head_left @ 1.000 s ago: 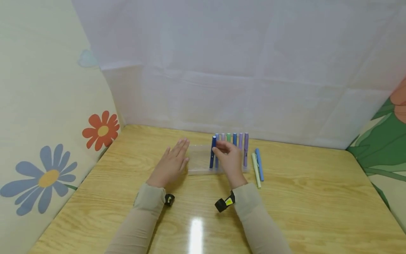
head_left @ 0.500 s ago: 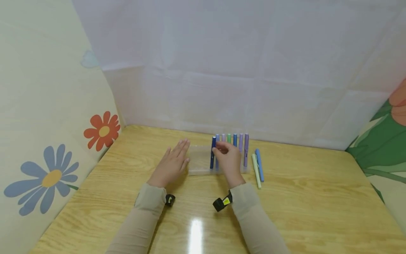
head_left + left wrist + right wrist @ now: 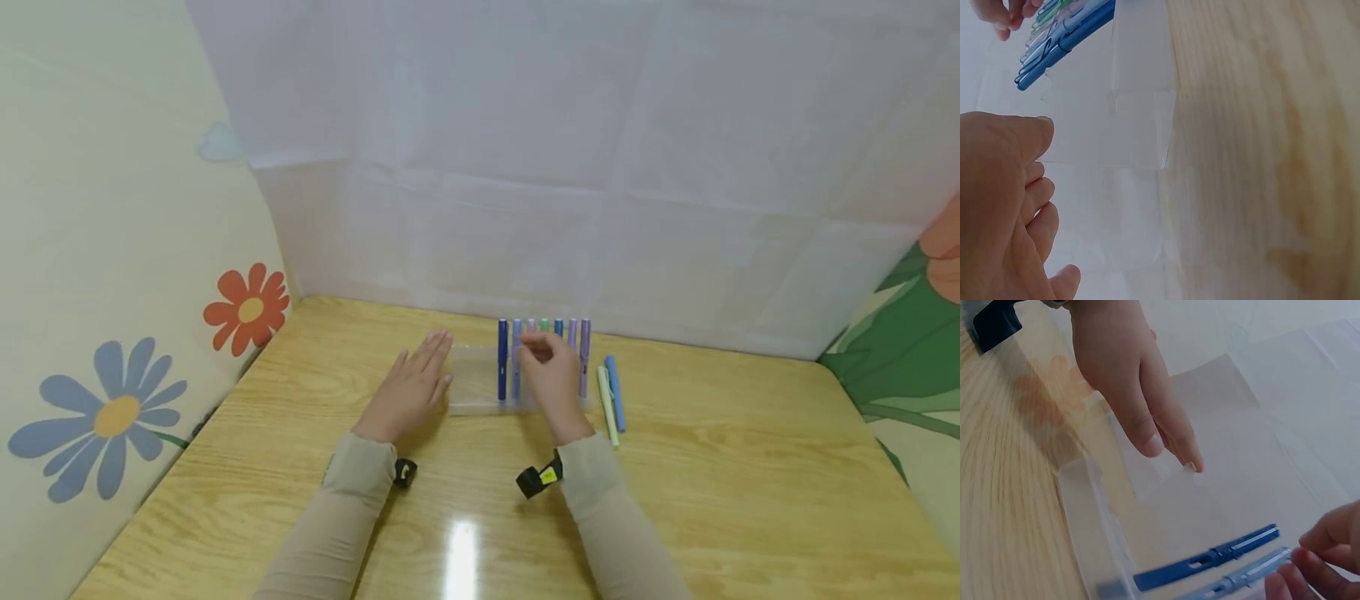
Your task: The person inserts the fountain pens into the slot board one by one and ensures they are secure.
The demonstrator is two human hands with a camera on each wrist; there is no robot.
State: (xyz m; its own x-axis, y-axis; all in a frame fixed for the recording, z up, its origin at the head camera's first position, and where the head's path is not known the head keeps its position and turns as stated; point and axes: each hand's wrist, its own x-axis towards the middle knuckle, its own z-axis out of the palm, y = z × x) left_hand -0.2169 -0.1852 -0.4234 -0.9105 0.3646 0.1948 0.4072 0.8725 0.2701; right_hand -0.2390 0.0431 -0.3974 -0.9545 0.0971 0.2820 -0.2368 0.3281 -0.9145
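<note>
A dark blue pen (image 3: 502, 358) stands upright at the left end of a row of pens in a clear plastic stand (image 3: 474, 407). Right beside it is a light blue pen (image 3: 516, 379). My right hand (image 3: 557, 375) hovers in front of the row, fingers bent loosely, with no pen visible in them. In the right wrist view its fingertips (image 3: 1310, 553) are close to the light blue pen's cap; whether they touch cannot be told. My left hand (image 3: 408, 387) lies with fingers extended by the stand's left edge. In the left wrist view its thumb (image 3: 1038, 134) shows beside the clear plastic.
More upright pens, among them a green pen (image 3: 544, 324) and a purple pen (image 3: 586, 342), stand partly behind my right hand. A pale green pen (image 3: 607, 408) and a blue pen (image 3: 615, 396) lie on the wooden table (image 3: 750, 467) to the right. White cloth (image 3: 525, 167) hangs behind.
My right hand has let go of the dark blue pen and moved a little to the right. That pen now stands straighter in the stand. The left hand stays in place.
</note>
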